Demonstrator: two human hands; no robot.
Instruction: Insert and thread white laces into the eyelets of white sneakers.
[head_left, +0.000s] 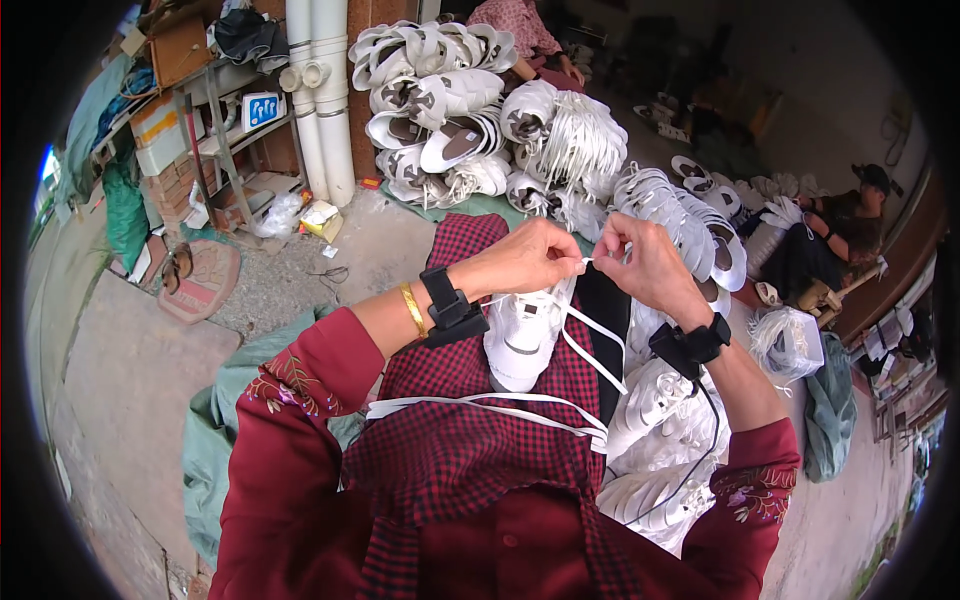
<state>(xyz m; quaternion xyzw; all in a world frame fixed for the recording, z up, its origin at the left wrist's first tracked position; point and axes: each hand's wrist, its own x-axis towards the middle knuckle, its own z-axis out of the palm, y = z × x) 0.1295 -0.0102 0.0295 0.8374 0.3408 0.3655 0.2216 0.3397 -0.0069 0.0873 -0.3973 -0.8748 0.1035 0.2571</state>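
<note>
A white shoe (522, 345) rests on my lap over a red-and-black checked apron (450, 455), its toe pointing toward me. Above its far end, my left hand (525, 255) and my right hand (645, 262) meet fingertip to fingertip. Both pinch a short piece of white shoelace (587, 261) between them. Another length of white lace (590, 350) hangs in loops from the shoe's right side. Across the apron nearer me lie several loose white laces (490, 401). Curled fingers hide part of the pinched lace.
Stacked white shoe uppers (450, 110) rise ahead, with more white shoes (655, 440) by my right side. White pipes (320, 110) and a cluttered shelf (225, 130) stand at left. A seated person (850, 225) works at right near a white bin (787, 342). Green cloth (225, 420) lies left.
</note>
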